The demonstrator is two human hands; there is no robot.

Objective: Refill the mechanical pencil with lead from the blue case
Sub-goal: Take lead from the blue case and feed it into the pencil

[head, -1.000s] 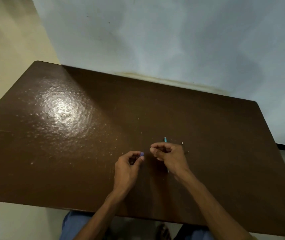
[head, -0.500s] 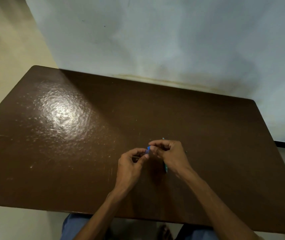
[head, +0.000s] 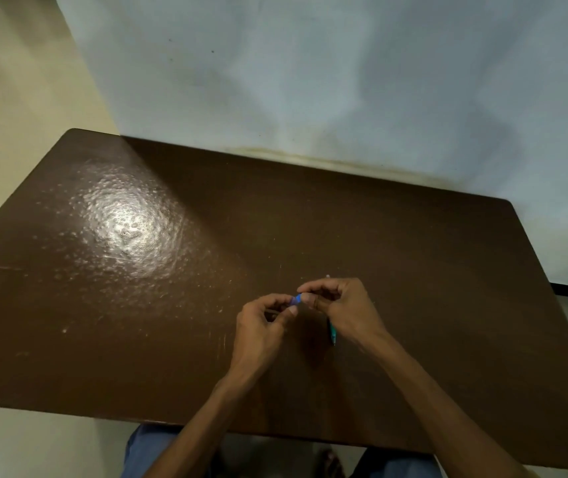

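Head view, lower centre of the frame: the two hands have been brought together over the brown table [head: 110, 305], where a second ago they were held apart with a clear gap between them. The blue case [head: 297, 299] is pinched between the thumb and forefinger of the left hand [head: 262, 326], and only a small blue end of it shows, now touching the fingertips of the right hand [head: 344, 308]. The mechanical pencil [head: 333, 334] is gripped in the curled fingers of the right hand; its teal barrel is seen sticking out below the palm towards the bottom of the frame, and a pale tip shows just above the knuckles. Whether the case is open, or whether a lead has been drawn out, cannot be told at this size. The closing of the gap is judged to mean that the case is being opened or a lead is about to be taken from it, so the refill itself is not yet done. A thin lead could easily be snapped or dropped on the dark surface.
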